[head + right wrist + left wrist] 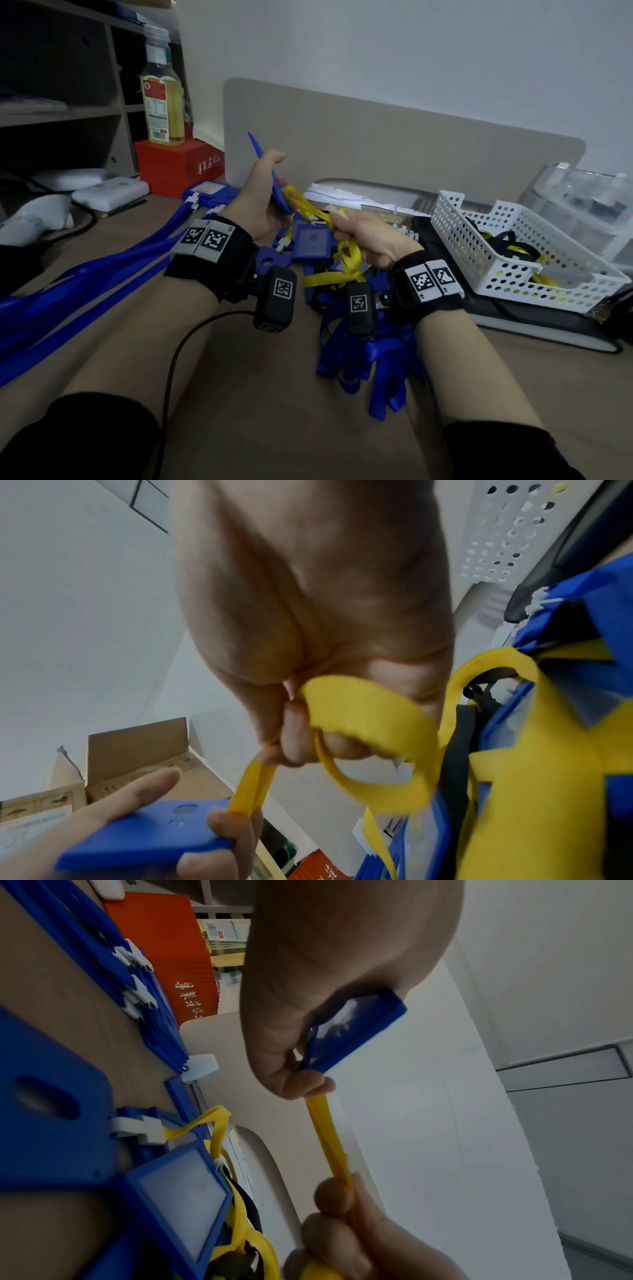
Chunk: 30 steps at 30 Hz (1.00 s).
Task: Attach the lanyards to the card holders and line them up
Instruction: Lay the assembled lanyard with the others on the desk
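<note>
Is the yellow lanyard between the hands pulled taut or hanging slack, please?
Taut: the yellow lanyard runs straight from the left hand to the right hand.

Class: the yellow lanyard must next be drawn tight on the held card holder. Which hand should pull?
Right. The right hand already pinches the yellow lanyard; the left hand grips the blue card holder.
</note>
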Tool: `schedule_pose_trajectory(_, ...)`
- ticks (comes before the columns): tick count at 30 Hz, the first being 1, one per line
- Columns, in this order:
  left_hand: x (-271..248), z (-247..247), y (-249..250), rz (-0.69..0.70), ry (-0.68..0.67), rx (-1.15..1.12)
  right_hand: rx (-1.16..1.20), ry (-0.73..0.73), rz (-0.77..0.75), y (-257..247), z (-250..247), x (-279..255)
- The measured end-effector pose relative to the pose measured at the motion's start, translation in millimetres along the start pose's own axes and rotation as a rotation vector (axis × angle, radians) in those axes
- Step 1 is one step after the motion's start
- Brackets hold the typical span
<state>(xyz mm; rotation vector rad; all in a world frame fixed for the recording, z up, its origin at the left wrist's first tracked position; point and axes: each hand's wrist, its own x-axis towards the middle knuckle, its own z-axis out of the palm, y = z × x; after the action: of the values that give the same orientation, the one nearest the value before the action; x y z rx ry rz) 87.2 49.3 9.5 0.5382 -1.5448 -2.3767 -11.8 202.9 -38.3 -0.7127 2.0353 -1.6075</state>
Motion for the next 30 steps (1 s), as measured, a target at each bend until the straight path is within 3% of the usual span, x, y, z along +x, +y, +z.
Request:
schedule_pose_trajectory(6,3,3,-6,-0.039,-0.032,0.14,0.225,0.21,0.028,-4,-28,-4)
schedule_pose_trajectory(12,2,17,-12,-0.066,-0.146,0.248,0.286,0.742,-0.056,-40,-88,-23)
schedule_pose_trajectory(14,-2,22,-14,-0.09,-0.188,0.329,0.098,0.857,-0.072,-53,-105,-40)
schedule_pose_trajectory(17,-7,29,-17,-0.103,-0.215,0.424,-0.444,0.899,0.132,-57,-126,-65)
schedule_pose_trajectory(20,-9,33,-19,-0.088,-0.227,0.468,-0.658,0.899,0.256,-49,-142,-76)
schedule_pose_trajectory(23,-8,35,-19,-0.078,-0.228,0.491,-0.535,0.932,0.295,-37,-149,-76)
schedule_pose_trajectory(25,-7,36,-20,-0.075,-0.233,0.509,-0.502,0.889,0.272,-31,-150,-74)
schedule_pose_trajectory(27,-6,37,-22,-0.068,-0.233,0.528,-0.341,0.919,0.255,-30,-149,-64)
schedule_pose_trajectory(30,-4,40,-24,-0.075,-0.233,0.556,-0.296,0.968,0.204,-26,-146,-42)
